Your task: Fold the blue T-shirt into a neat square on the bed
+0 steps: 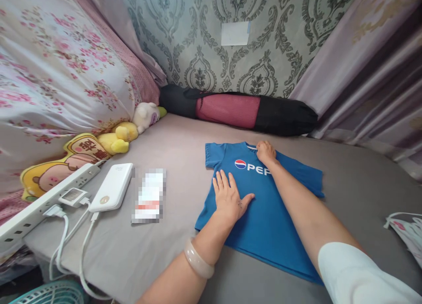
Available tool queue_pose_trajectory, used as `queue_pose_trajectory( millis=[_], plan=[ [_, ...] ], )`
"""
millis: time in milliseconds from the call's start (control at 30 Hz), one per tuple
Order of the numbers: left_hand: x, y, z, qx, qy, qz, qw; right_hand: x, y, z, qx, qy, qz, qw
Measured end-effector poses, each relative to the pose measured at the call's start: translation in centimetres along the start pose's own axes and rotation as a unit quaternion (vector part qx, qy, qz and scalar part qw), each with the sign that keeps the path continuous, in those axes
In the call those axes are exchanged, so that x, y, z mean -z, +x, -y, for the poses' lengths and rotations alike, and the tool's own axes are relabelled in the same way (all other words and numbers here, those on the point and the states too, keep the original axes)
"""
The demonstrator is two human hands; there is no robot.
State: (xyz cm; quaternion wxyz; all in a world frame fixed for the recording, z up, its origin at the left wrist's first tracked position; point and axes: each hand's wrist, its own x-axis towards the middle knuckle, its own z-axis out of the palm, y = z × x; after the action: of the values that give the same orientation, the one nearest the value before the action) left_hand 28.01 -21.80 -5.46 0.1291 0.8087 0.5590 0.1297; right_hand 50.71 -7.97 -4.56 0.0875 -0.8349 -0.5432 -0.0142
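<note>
Through the head camera I see a blue T-shirt (263, 218) lying flat mid-way across the grey-sheeted bed (184, 163), its collar (252, 147) towards the far edge, where a black-and-pink bag (227, 111) lies. My left hand (228, 199) rests flat on the front, fingers slightly spread, thumb wide, grasping nothing. My right hand (266, 152) curls at the collar; I cannot tell whether it pinches cloth.

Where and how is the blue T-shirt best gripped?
Probably by the bottom hem, pinched from the near side: the T-shirt lies flat, that edge mostly exposed, while the left hand rests on its front and the right hand is at the collar.
</note>
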Motion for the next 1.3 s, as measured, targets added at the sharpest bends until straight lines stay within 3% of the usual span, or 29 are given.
queue_pose_trajectory(
  millis=[133,333,500,733,833,967,1100,1300],
  plan=[
    [0.0,0.0,-0.2,0.009,0.013,-0.006,1.000,0.0,-0.2,0.9,0.001,0.021,0.007,1.000],
    [0.4,0.2,0.1,0.003,0.006,0.008,1.000,-0.1,0.6,3.9,0.128,0.054,0.031,0.990],
    [0.6,0.5,0.3,0.005,0.003,0.010,1.000,-0.7,0.8,5.6,0.105,0.037,0.045,0.993],
    [0.2,0.6,0.2,0.011,0.004,0.005,1.000,-2.1,0.1,6.4,0.089,0.051,-0.070,0.992],
    [0.0,0.6,0.3,0.010,0.005,0.004,1.000,-2.3,-0.4,6.7,0.088,0.047,-0.080,0.992],
    [0.0,0.8,0.3,0.013,0.005,0.011,1.000,-2.0,-2.8,7.4,0.090,0.046,-0.079,0.992],
    [0.3,0.7,0.3,0.011,0.014,0.017,1.000,-1.9,-6.9,7.6,0.134,0.039,-0.052,0.989],
    [0.6,0.7,0.3,0.008,0.023,0.026,0.999,-0.9,-10.7,3.0,0.126,0.019,0.036,0.991]
  ],
)
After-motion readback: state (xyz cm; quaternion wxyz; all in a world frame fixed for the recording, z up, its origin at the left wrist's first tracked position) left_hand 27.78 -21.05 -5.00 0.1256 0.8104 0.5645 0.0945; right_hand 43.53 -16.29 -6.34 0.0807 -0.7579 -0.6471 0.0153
